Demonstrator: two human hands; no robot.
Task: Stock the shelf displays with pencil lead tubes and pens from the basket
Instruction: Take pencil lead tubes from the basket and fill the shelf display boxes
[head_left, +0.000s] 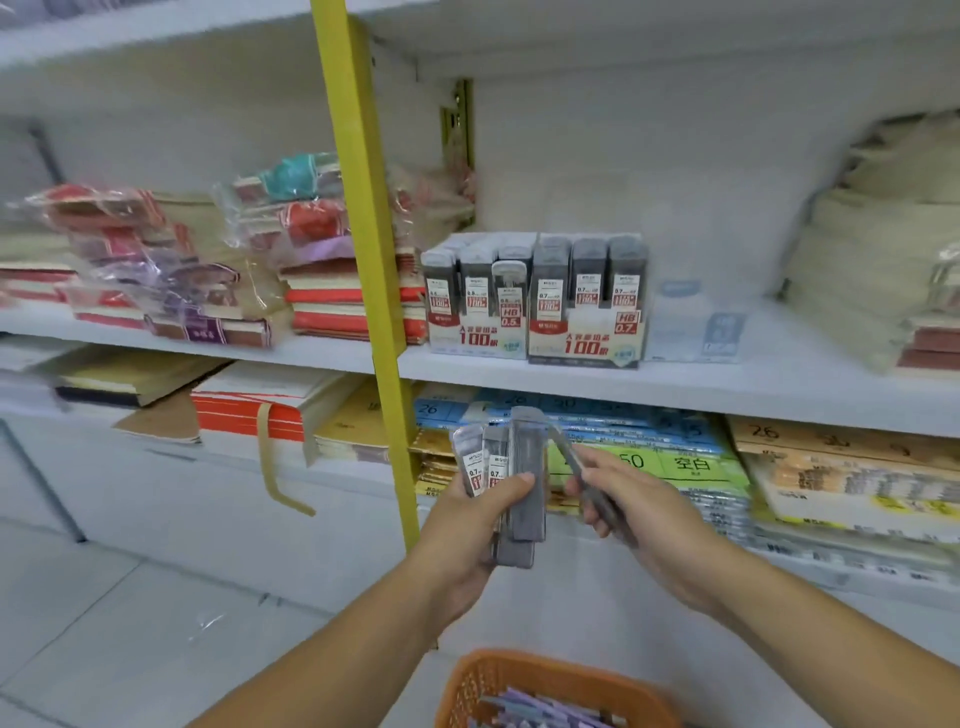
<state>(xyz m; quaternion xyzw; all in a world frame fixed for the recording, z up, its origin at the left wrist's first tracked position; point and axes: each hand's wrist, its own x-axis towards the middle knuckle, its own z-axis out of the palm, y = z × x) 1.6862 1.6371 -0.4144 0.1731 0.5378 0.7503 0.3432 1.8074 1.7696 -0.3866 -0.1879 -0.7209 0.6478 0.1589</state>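
Orange basket (467, 686) at six o'clock is seen loaded with purple pens (540, 712). Above it, a fan of 0.7 lead tubes (524, 467) is gripped in the curled fingers of the left hand (467, 525). One single tube (563, 449) is pinched by the right hand (639, 504). Restocking is judged mid-way. Next, that tube would need slotting upright into the 0.7 display box (584, 338) at twelve o'clock, which looks well stocked.

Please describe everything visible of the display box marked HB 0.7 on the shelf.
The HB 0.7 display box looks like printed card, white and red, with "100" on its front. It stands on the white shelf, against the 0.5 box on its left. Grey lead tubes stand upright inside, three in front.
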